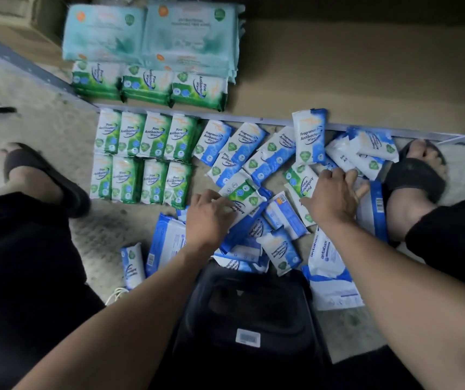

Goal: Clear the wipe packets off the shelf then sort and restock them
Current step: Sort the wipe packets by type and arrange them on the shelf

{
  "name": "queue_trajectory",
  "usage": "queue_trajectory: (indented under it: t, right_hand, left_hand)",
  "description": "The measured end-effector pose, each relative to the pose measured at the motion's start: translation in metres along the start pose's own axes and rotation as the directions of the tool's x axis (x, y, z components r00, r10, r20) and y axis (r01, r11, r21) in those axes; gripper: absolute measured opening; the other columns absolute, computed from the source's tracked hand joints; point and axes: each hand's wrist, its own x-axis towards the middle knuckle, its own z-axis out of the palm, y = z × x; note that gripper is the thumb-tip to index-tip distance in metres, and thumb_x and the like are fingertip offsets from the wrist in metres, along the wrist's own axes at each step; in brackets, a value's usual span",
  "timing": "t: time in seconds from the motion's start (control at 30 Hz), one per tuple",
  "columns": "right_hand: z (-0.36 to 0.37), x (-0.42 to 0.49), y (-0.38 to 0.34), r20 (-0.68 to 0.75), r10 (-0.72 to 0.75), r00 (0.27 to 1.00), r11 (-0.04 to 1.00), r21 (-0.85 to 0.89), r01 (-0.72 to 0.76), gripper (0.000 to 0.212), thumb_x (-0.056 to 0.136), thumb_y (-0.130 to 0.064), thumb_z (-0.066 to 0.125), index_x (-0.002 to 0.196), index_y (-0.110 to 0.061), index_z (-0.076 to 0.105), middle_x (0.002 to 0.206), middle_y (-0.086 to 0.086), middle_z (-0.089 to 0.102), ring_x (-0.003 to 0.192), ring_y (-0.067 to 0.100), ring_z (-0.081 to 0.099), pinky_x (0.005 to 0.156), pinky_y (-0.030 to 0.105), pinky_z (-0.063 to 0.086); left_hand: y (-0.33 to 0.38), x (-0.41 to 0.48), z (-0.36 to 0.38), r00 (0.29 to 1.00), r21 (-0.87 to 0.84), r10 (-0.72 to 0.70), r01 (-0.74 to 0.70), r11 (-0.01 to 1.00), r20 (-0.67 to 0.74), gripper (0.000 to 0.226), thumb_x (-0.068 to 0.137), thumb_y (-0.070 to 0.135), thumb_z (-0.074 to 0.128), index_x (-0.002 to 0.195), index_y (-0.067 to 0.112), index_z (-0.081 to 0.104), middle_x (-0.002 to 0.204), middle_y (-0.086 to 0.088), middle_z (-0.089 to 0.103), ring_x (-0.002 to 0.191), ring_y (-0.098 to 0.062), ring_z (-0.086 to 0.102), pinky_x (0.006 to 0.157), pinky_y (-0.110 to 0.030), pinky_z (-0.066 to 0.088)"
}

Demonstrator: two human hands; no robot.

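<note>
The left hand [207, 218] curls its fingers [217, 196] round a green pine packet [244, 197] on top of the messy pile of blue packets [254, 153] on the floor [42, 130]. The right hand [332, 195] lies bent over a second green packet [299, 178]. I cannot tell if it grips it. The sorted green rows [141, 156] lie just in front of the shelf [338, 80].

Shelf board [352, 80] right side bare — loose packets [254, 153] crowd floor.
</note>
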Motion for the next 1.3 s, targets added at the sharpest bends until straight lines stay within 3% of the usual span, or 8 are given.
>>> queue_trajectory:
  t: [0.27, 0.4, 0.63, 0.8, 0.9, 0.97, 1.07, 1.3]
  right_hand:
    - [-0.018, -0.028, 0.007, -0.014, 0.019, 1.0, 0.964, 0.266, -0.014, 0.04, 0.084, -0.029, 0.077, 0.113, -0.015, 0.053, 0.1, 0.013, 0.072, 0.106, 0.035, 0.06, 0.091, 0.044, 0.039]
    - [-0.039, -0.042, 0.008, 0.054, 0.084, 0.995, 0.739, 0.666, -0.099, 0.032, 0.081, -0.026, 0.081, 0.105, -0.013, 0.063, 0.096, 0.006, 0.071, 0.091, 0.029, 0.064, 0.07, 0.032, 0.048]
    - [-0.077, -0.074, 0.005, 0.157, 0.116, 0.981, 0.481, 0.855, -0.194, 0.016, 0.077, -0.024, 0.079, 0.071, -0.02, 0.065, 0.071, -0.001, 0.065, 0.068, 0.018, 0.058, 0.056, 0.027, 0.041]
    - [-0.115, -0.092, -0.012, 0.326, 0.08, 0.942, 0.065, 0.941, -0.331, 0.017, 0.078, -0.018, 0.079, 0.089, -0.009, 0.07, 0.096, 0.013, 0.072, 0.086, 0.021, 0.067, 0.086, 0.042, 0.06]
    - [-0.143, -0.107, -0.027, 0.406, -0.01, 0.914, -0.337, 0.859, -0.385, 0.015, 0.084, -0.008, 0.073, 0.098, -0.004, 0.066, 0.099, 0.011, 0.071, 0.094, 0.023, 0.069, 0.093, 0.037, 0.057]
    - [-0.158, -0.115, -0.037, 0.383, -0.069, 0.921, -0.465, 0.804, -0.369, 0.015, 0.086, -0.007, 0.07, 0.099, -0.004, 0.065, 0.101, 0.012, 0.071, 0.097, 0.023, 0.068, 0.095, 0.035, 0.055]
    - [-0.174, -0.13, -0.051, 0.3, -0.118, 0.947, -0.504, 0.803, -0.317, 0.02, 0.087, -0.006, 0.07, 0.106, -0.006, 0.064, 0.111, 0.013, 0.07, 0.104, 0.025, 0.069, 0.093, 0.032, 0.055]
    - [-0.183, -0.162, -0.085, 0.279, -0.137, 0.951, -0.427, 0.849, -0.311, 0.038, 0.069, -0.024, 0.09, 0.103, -0.014, 0.077, 0.108, 0.009, 0.076, 0.108, 0.03, 0.07, 0.096, 0.052, 0.055]
  left_hand:
    - [0.015, 0.009, -0.012, 0.96, 0.107, -0.195, 0.176, 0.979, 0.2, 0.054, 0.083, 0.046, 0.074, 0.127, 0.021, 0.053, 0.12, -0.004, 0.061, 0.103, -0.024, 0.06, 0.091, -0.039, 0.051]
    - [0.02, 0.002, -0.011, 0.911, 0.111, -0.291, 0.269, 0.957, 0.294, 0.06, 0.086, 0.048, 0.07, 0.13, 0.012, 0.053, 0.122, -0.01, 0.054, 0.109, -0.029, 0.056, 0.093, -0.044, 0.051]
    - [0.025, -0.028, -0.032, 0.967, -0.314, -0.18, 0.229, 0.921, 0.179, 0.027, 0.089, 0.03, 0.074, 0.101, 0.015, 0.054, 0.093, -0.007, 0.067, 0.076, -0.026, 0.062, 0.063, -0.037, 0.048]
    - [0.039, -0.038, -0.086, 0.954, -0.767, -0.294, 0.23, 0.599, 0.056, 0.027, 0.083, 0.024, 0.081, 0.098, 0.012, 0.061, 0.081, 0.0, 0.064, 0.057, -0.014, 0.05, 0.053, -0.027, 0.043]
    - [0.044, -0.046, -0.118, 0.94, -0.889, -0.341, 0.165, 0.426, 0.011, 0.032, 0.08, 0.026, 0.082, 0.098, 0.007, 0.064, 0.08, -0.005, 0.06, 0.067, -0.019, 0.051, 0.06, -0.042, 0.049]
    - [0.042, -0.054, -0.135, 0.946, -0.928, -0.324, 0.109, 0.357, -0.014, 0.037, 0.08, 0.026, 0.082, 0.097, 0.003, 0.059, 0.084, -0.01, 0.053, 0.075, -0.022, 0.052, 0.065, -0.046, 0.054]
    - [0.035, -0.069, -0.157, 0.948, -0.948, -0.315, 0.057, 0.314, -0.047, 0.038, 0.082, 0.019, 0.082, 0.111, 0.015, 0.056, 0.095, -0.009, 0.052, 0.085, -0.021, 0.057, 0.071, -0.031, 0.05]
    - [-0.002, -0.097, -0.186, 0.919, -0.999, -0.393, -0.002, 0.049, -0.021, 0.057, 0.078, 0.025, 0.084, 0.129, 0.01, 0.062, 0.123, -0.003, 0.069, 0.11, -0.017, 0.068, 0.081, -0.033, 0.055]
